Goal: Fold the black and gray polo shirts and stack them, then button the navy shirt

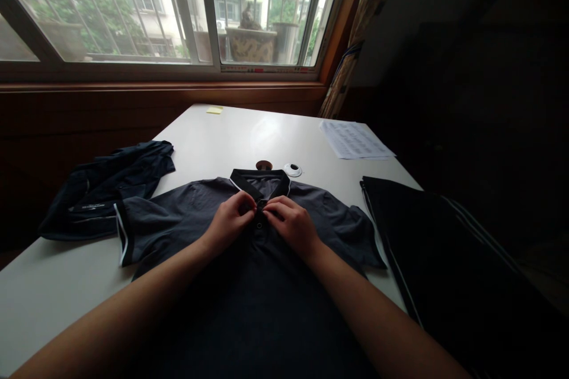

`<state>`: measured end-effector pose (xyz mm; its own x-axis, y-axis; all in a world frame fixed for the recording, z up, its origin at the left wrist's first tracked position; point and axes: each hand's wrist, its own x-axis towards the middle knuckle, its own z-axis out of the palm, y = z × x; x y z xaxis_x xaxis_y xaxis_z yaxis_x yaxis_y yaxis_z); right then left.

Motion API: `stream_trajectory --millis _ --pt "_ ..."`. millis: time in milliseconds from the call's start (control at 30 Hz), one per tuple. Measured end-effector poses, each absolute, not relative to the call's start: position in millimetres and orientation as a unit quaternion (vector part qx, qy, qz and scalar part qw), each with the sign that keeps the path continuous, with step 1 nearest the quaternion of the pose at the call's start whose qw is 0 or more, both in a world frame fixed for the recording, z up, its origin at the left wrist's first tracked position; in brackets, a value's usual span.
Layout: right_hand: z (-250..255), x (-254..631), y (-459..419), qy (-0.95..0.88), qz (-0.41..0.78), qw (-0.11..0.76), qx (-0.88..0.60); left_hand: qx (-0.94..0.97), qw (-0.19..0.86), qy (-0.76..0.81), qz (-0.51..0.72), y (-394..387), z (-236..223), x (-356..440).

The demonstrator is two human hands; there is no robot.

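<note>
A dark grey polo shirt [186, 207] lies spread face up on the white table, its sleeves out to both sides. Its black collar [243, 182] has a thin white edge and points toward the window. At the placket just below the collar, my left hand [232, 213] pinches the cloth from the left. My right hand [291, 219] pinches the same placket from the right, fingertips close to the left ones. One round button [259, 225] shows below the fingers; whatever sits right between the fingertips is mostly hidden.
Dark folded clothing [102, 189] lies at the table's left, and dark trousers with pale stripes [444, 260] at the right. Printed sheets [355, 140] and a yellow sticky note [214, 110] lie farther back. Beyond the collar are a table hole [264, 165] and its white cover ring [293, 170].
</note>
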<state>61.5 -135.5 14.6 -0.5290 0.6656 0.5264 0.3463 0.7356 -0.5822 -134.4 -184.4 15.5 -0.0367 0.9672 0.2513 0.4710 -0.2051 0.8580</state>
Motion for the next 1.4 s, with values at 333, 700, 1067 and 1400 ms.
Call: stream_trajectory --millis 333,700,1067,1400 --pt "16 62 -131 -0.838 0.260 0.379 -0.294 0.664 0.241 0.560 0.433 -186 18 -134" --pt "11 62 -122 -0.829 0.317 0.365 -0.281 0.669 0.257 0.547 0.432 -187 18 -131" --pt "14 60 -126 -0.833 0.306 0.361 -0.288 0.697 0.219 0.553 0.401 -187 21 -129" --pt "13 60 -129 -0.843 0.277 0.357 -0.292 0.683 0.216 0.564 0.411 -186 16 -128"
